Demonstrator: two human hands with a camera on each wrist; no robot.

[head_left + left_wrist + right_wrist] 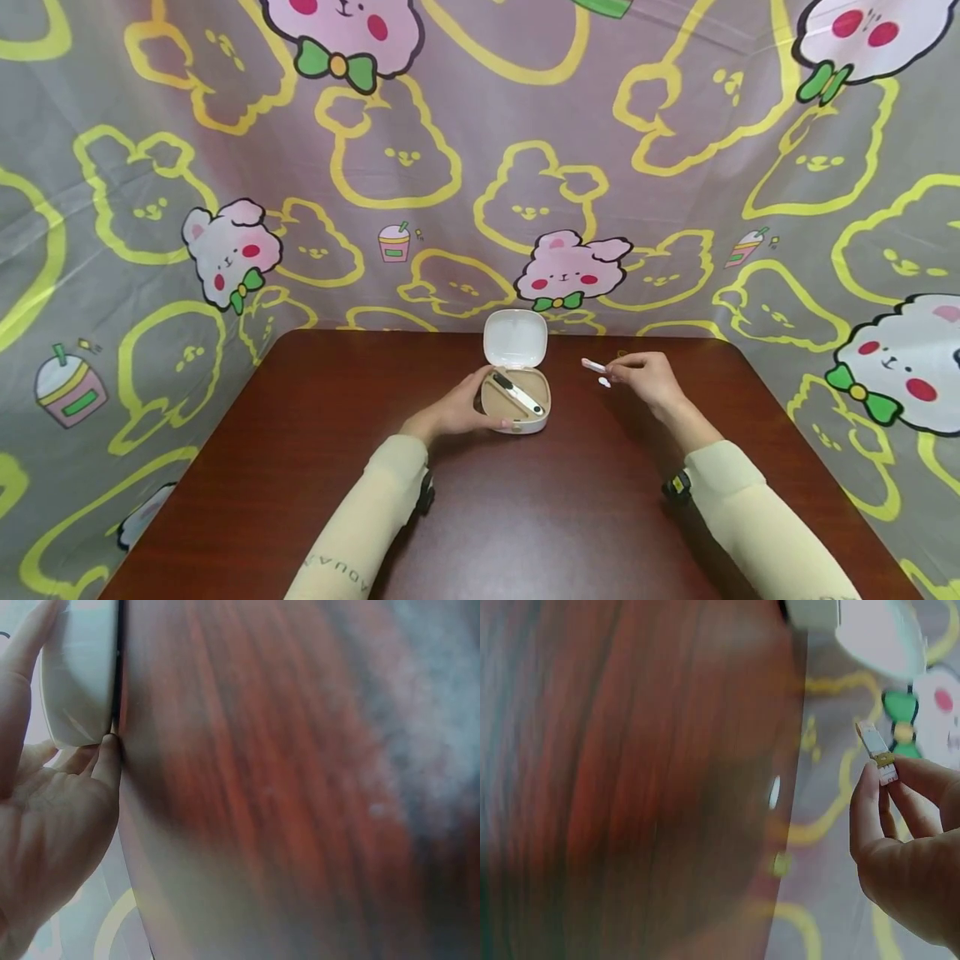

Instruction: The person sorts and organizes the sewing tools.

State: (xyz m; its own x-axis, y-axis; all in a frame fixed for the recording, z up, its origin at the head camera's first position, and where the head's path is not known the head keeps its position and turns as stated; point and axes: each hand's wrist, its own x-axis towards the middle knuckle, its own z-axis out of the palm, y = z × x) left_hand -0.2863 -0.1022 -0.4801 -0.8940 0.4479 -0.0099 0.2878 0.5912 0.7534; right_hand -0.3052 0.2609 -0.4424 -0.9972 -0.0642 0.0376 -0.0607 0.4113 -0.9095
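Note:
A small cream-white case (pixel 531 427) with rounded corners stands on the table, its lid (pixel 515 337) raised at the back. My left hand (pixel 456 408) grips the case from its left side, the thumb along the front and the fingers behind. Diagonally across the case's beige inside lies a slim white tool with a black end (pixel 517 393). To the right, above the table, my right hand (pixel 651 382) pinches a small flat whitish piece with a gold-coloured band (pixel 877 754) between thumb and fingertips; its exact kind is unclear. Beneath it lies a little white piece (pixel 604 382).
The dark red-brown wooden table (pixel 480 517) ends just behind the case. A grey cloth (pixel 450 208) printed with cartoon animals hangs around its back and sides.

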